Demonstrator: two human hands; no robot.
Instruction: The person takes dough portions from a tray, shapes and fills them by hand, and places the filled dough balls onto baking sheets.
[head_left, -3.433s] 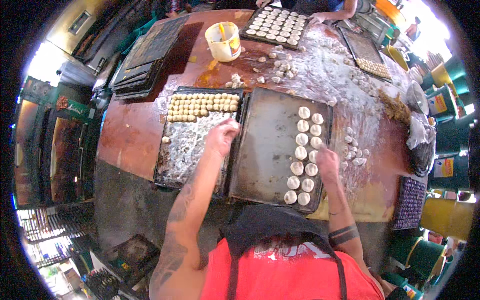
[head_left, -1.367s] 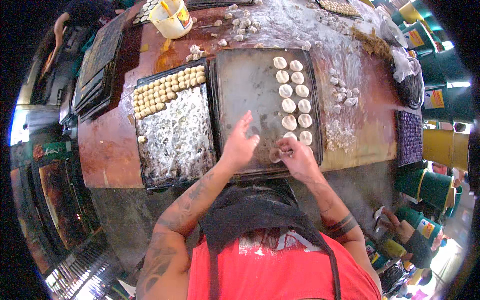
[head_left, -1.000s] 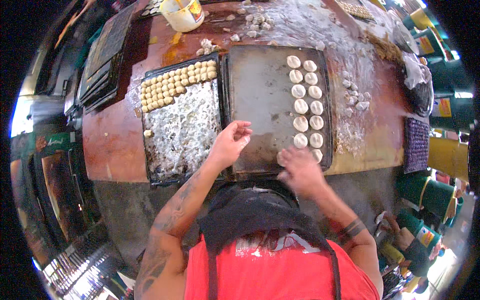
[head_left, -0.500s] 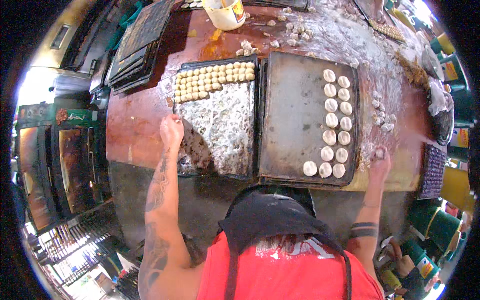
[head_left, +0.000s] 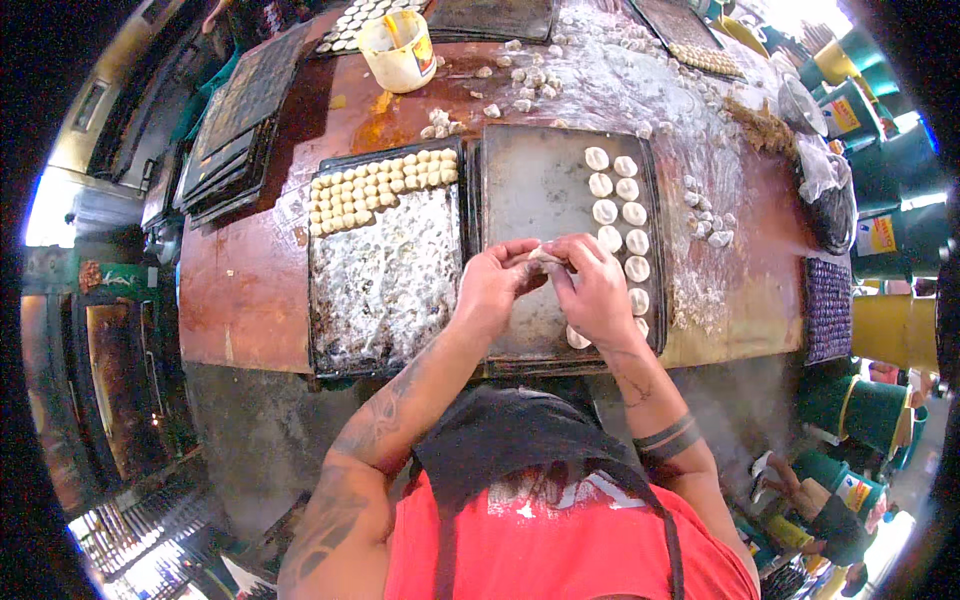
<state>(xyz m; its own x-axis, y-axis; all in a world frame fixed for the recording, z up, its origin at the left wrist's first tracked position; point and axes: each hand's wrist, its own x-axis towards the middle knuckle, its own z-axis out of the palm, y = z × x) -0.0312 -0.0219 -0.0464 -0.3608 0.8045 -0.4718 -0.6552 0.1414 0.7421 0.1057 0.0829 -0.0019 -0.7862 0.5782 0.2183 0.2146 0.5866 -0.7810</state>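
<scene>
My left hand (head_left: 500,280) and my right hand (head_left: 585,280) meet over a grey metal tray (head_left: 520,170), both closed on a small piece of dough (head_left: 545,255) between their fingertips, which partly hide it. Flattened pale dough rounds (head_left: 626,187) lie in rows on this tray's right side, some behind my right hand. The tray beside it on the left (head_left: 380,270) is coated in white flour and holds packed rows of small yellowish dough balls (head_left: 385,180) along its back.
Floury dough lumps (head_left: 530,85) are scattered over the red-brown table (head_left: 230,300). Stacked dark trays (head_left: 235,130), a white bucket (head_left: 395,55) and more filled trays (head_left: 700,55) surround them. Green bins (head_left: 870,410) line the right; other people (head_left: 830,530) show at the edges.
Half a second ago my hands were apart at the far left and right; now they are together at the middle. A round was added at the near end of the rows earlier.
</scene>
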